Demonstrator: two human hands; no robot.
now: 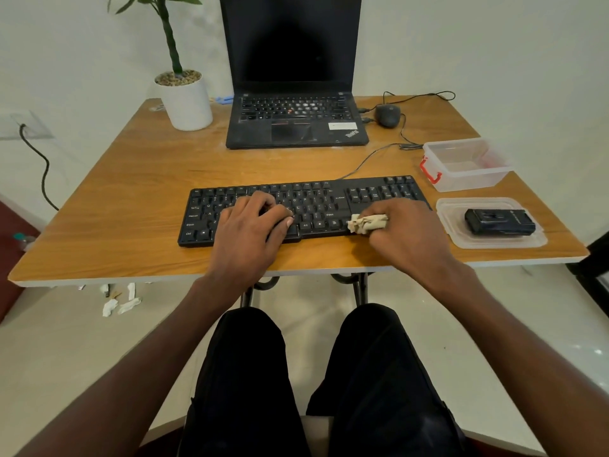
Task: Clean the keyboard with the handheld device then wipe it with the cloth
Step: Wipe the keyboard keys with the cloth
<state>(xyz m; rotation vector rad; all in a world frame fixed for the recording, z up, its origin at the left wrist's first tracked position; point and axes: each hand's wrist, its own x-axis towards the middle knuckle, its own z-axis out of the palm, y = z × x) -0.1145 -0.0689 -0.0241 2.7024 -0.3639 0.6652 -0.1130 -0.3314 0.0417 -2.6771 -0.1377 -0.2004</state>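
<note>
I see the right hand (408, 232) gripping the cloth (367, 223) on the keyboard (362, 196) (four o'clock corner); left hand (250, 222) rests loosely curled on the keys.

Keyboard (303, 209): near edge of bench (131, 199), centre. Left hand (250, 222) rests on its middle keys; right hand (408, 225) holds cloth (367, 223) against its right part. Laptop (293, 94): behind keyboard, open. Potted plant (184, 94): left of laptop. Mouse (388, 115): right of laptop. Open container (468, 163): right of keyboard, far side. Lid (491, 222): in front of container, with handheld device (499, 221) on it.
</note>
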